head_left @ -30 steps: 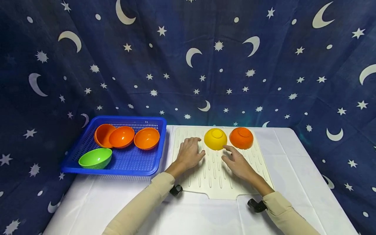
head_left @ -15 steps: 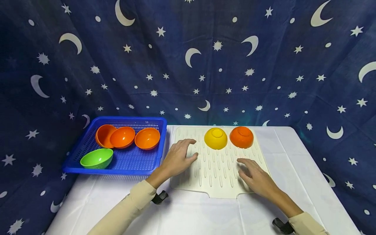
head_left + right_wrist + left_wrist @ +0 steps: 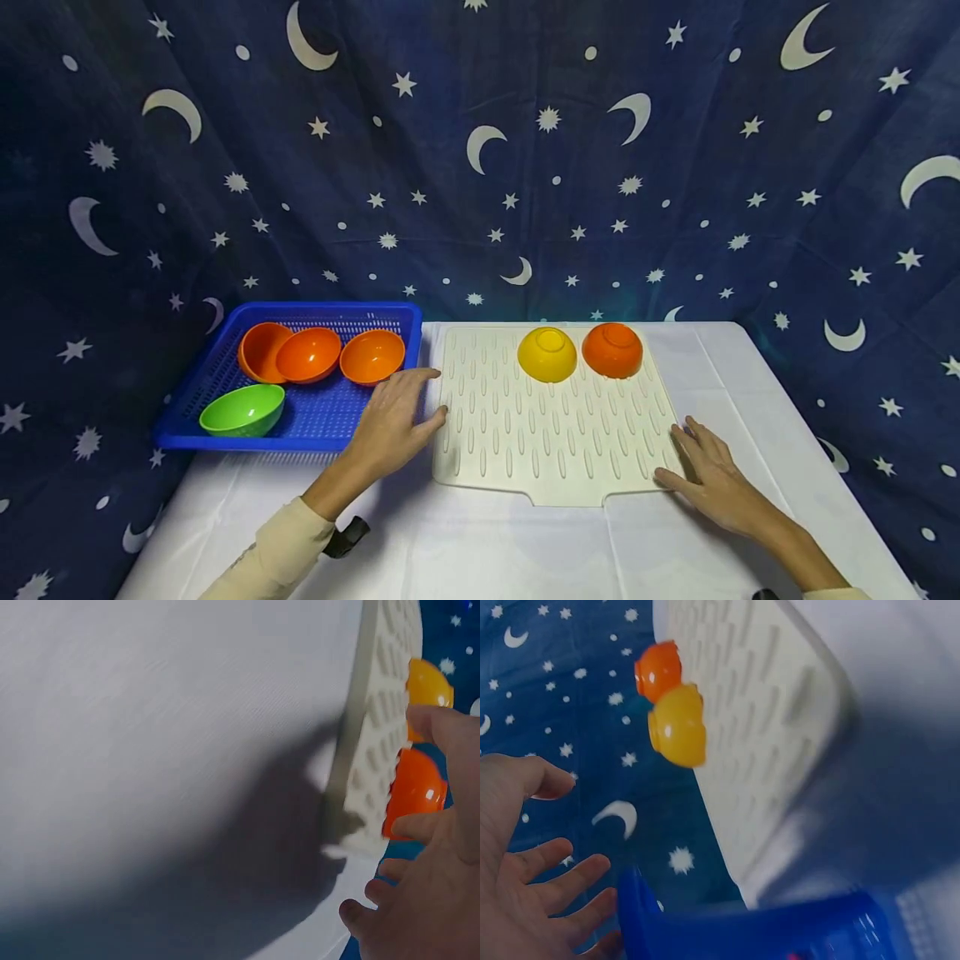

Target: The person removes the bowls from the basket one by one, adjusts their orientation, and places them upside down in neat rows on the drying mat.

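In the head view my left hand is held over the right side of the blue basket, its fingers relaxed and nothing in them. My right hand is at the right edge of the cream ridged drying mat, fingers loosely spread and holding nothing. At the back of the mat a yellow bowl and an orange bowl rest upside down, side by side. Three orange bowls and a green bowl lie in the basket, openings showing.
A white cloth covers the table under the mat and basket. Behind and beside the table hangs a dark blue curtain with moons and stars. The basket stands just left of the mat, with a narrow gap between them.
My left hand has moved left from above the mat to the basket's side. The right hand has moved right and toward me, away from the overturned bowls, which stay in place.
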Tool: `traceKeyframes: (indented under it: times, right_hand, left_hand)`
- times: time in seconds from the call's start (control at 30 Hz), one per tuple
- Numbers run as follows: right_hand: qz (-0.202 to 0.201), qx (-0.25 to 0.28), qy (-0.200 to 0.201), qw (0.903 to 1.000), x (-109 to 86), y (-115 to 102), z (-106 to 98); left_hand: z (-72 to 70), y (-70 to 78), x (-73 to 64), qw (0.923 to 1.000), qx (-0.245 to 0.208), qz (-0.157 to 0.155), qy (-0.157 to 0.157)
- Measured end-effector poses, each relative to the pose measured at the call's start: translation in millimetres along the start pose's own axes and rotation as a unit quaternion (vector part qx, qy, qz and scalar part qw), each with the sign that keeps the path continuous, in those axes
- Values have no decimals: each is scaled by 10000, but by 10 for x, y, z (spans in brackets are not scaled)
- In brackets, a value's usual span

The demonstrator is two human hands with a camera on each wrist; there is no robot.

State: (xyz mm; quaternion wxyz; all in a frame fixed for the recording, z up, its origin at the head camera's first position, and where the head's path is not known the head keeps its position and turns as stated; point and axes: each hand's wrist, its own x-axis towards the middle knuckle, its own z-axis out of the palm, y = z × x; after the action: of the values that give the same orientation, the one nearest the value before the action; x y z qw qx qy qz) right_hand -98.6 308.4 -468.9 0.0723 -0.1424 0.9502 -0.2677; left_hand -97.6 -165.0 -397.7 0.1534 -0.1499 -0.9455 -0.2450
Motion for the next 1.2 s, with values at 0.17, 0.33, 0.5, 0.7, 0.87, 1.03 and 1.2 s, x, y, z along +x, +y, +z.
traceKeyframes:
  times: [0.17,0.33,0.5,0.7,0.87,1.03,1.2]
  right_hand:
    - [169,-92,-89,9998,-59,139,11]
    - [214,-32,-198,9996,-73,184,26]
    - [199,-84,-195,9996,-56,181,3]
    - [160,-156,-170,9996,-79,210,63]
    - [195,-216,-161,9994,-107,249,58]
    - [133,-197,-215,9995,-85,272,45]
    - [111,-136,-466,9988,-73,257,90]
  left_hand:
    - [-129,-183,-105,9997,152,-177,41]
    - [-236,-324,-193,9993,137,-320,111]
    - [-291,-417,-245,9986,154,-510,39]
    - [-373,-513,-279,9978,182,-633,-62]
    - [-427,-604,-273,9973,307,-640,-185]
    - [-512,-726,-261,9946,566,-753,-444]
    - [-737,-893,-246,9882,904,-869,-883]
